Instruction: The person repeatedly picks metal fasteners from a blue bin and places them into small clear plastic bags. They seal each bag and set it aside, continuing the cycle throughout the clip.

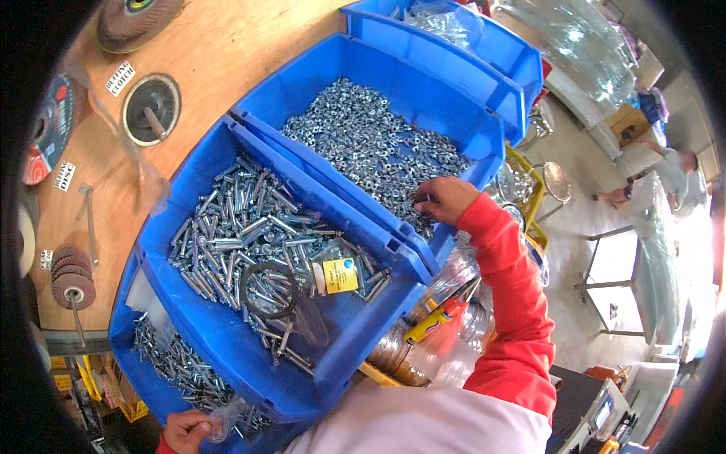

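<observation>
My right hand (445,198), in a red sleeve, reaches into a blue plastic bin (423,72) heaped with small silvery nuts (370,144), its fingers pinched down among them near the bin's front wall. My left hand (187,432) sits at the bottom edge, closed on a small clear plastic bag (225,418) over the lowest blue bin (128,363) of screws. Between the two lies a third blue bin (227,333) full of long silvery bolts (242,227), with a dark rubber ring (268,290) and a yellow-labelled packet (338,275) on top.
Behind the bins is a wooden display board (219,53) with grinding and flap discs (151,110) mounted on it. A further blue bin (484,41) sits at the top. A yellow rack (533,189), a weighing scale (605,412) and a blurred person (673,170) are on the right.
</observation>
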A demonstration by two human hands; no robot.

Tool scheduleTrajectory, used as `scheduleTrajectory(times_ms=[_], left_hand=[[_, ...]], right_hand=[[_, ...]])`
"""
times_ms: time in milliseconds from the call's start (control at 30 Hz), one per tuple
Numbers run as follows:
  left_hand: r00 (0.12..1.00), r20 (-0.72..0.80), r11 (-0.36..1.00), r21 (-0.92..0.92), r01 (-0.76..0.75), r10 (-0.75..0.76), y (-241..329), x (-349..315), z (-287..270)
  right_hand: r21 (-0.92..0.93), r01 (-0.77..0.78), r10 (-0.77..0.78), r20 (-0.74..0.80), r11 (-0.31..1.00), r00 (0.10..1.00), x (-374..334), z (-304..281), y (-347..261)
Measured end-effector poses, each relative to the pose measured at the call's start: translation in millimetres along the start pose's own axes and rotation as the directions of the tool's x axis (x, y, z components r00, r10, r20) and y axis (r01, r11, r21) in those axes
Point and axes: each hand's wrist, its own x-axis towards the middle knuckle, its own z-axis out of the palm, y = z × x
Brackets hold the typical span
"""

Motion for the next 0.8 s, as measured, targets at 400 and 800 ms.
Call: scheduleTrajectory(times_ms=[400, 800], left_hand=[[0.762, -0.095, 0.648, 0.600, -0.469, 0.640, 4.9, 9.5, 16.1], [0.800, 0.086, 0.683, 0.472, -0.558, 0.594, -2.4, 19.1, 13.2]], right_hand=[[-0.006, -0.112, 0.110, -0.138, 0.994, 0.984, 1.2, 6.3, 10.1], [0.282, -0.130, 0.263, -0.509, 0.951, 0.820, -3.2, 19.4, 1.5]])
